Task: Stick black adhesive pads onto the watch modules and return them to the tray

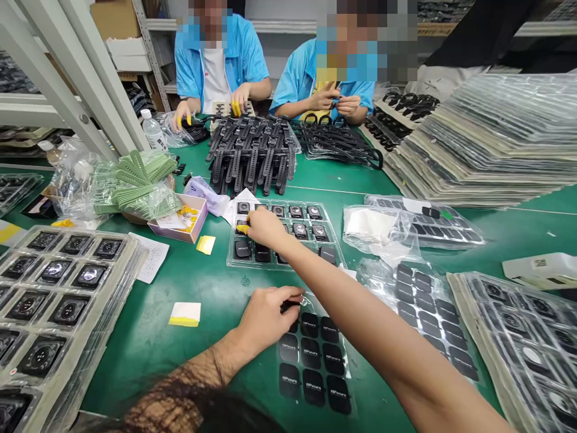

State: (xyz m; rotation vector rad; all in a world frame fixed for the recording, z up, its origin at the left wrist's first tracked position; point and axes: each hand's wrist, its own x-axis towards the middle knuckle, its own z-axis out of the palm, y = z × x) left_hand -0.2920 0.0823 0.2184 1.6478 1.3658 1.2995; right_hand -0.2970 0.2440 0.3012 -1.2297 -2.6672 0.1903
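My right hand [267, 227], yellow covers on its fingertips, reaches across over a clear plastic tray [339, 243] of black watch cases. Its fingertips are apart, touching the tray's left part around the middle row. Some cases show round sensor backs, like the watch case [300, 231]; the front row has square black labels like this one [242, 249]. My left hand [269, 317] is closed at the upper edge of a clear sheet of black labels [311, 353] printed in white. Something dark shows between its thumb and fingers, too covered to name.
Stacked trays of watch cases [54, 307] stand left, more trays [518, 337] right. A box [184, 225] holds yellow pieces beside green straps [144, 186]. Black straps [255, 147] are piled ahead. Two people in blue sit opposite, hands busy. Another label sheet [424, 300] lies right.
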